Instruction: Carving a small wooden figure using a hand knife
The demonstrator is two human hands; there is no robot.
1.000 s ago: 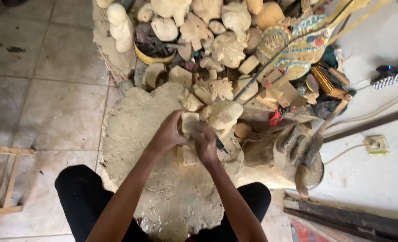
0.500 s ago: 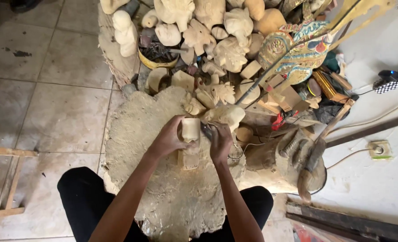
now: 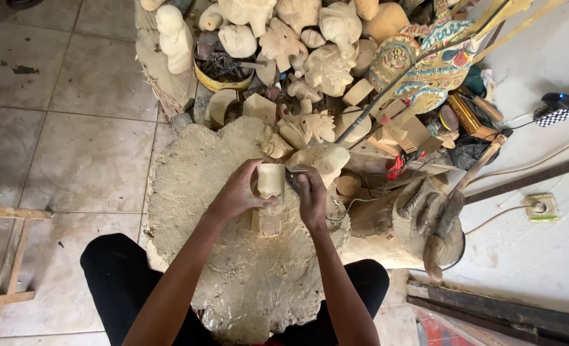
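Seated person, black trousers, bent over a broad sawdust-caked stump worktop (image 3: 188, 186). Left hand (image 3: 236, 192) wraps a pale, squared block of raw wood (image 3: 271, 181) from its nine o'clock side, grip clenched on it, thumb over the front face. The block stands upright near the worktop's centre, on a second pale block below it. Right hand (image 3: 311, 197) sits at the block's three o'clock, fingers curled tight round a small dark-tipped carving tool (image 3: 292, 178) whose tip touches the block's upper right edge.

Step in hand, by judgement: early shaping of a corner, the block still mostly square. The next cut would call for a steady left-hand brace and short, controlled pushes, edge kept off the thumb.

At twelve o'clock beyond the worktop: a heap of pale carved wooden figures (image 3: 326, 64) and offcuts. At one o'clock, a flat painted puppet in red, gold and blue (image 3: 419, 70) on sticks. A yellow-rimmed bowl of dark bits (image 3: 223, 70) at eleven o'clock. No packages or readable labels discernible; a small square wall socket plate (image 3: 539, 207) lies at three o'clock.
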